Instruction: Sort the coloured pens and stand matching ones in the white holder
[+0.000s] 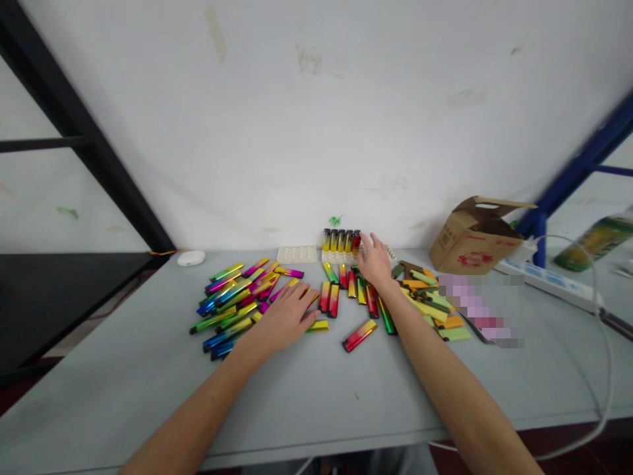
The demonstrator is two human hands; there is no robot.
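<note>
Several shiny two-tone lighters (341, 241) stand upright in a row in a white perforated tray (332, 258) by the wall. My right hand (374, 261) is at the row's right end, its fingertips against a red lighter (356, 241); the far side of the grip is hidden. Palm down, my left hand (285, 316) rests over the right edge of a heap of multicoloured lighters (232, 300), fingers stretched out. A yellow-green lighter (318, 326) shows just beside its thumb. Between the hands lie red-and-yellow lighters (333, 300), and one (359, 336) lies apart nearer me.
Another white tray (297, 254) lies left of the row. Matte green, yellow and orange lighters (435, 303) are heaped right of my right forearm. Beyond them are an open cardboard box (475, 241), a power strip (554, 284) and a white cable (608, 369). A white case (191, 258) sits far left.
</note>
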